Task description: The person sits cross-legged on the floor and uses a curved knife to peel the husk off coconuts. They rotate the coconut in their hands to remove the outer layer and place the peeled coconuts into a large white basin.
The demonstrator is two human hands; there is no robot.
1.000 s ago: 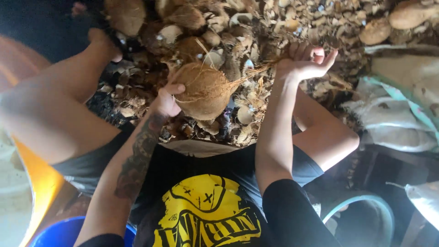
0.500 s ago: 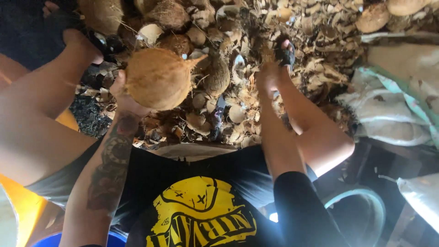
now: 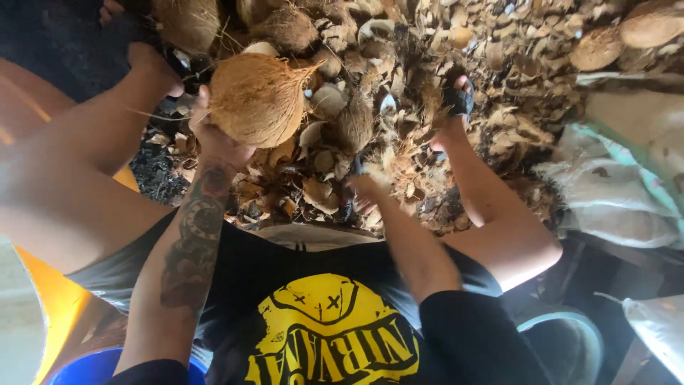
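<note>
My left hand [image 3: 214, 142] grips a round, brown, fibrous coconut [image 3: 256, 100] from below and holds it up above a heap of husk scraps and shell pieces [image 3: 399, 142]. The forearm behind it is tattooed. My right hand [image 3: 370, 187] is low over the heap near my lap and blurred by motion. Its fingers point at the husk bits beside a small dark object [image 3: 354, 166]. Whether it holds anything does not show.
My legs stretch out on both sides, the left foot [image 3: 153, 60] bare and the right foot [image 3: 456, 100] in a black sandal. More coconuts [image 3: 285, 28] lie at the far edge. White sacks [image 3: 613, 207] are on the right, a yellow container [image 3: 43, 306] and a blue rim [image 3: 78, 367] on the left.
My left hand has carried the coconut leftward and up. My right hand, earlier raised and open over the heap, has dropped down toward my lap.
</note>
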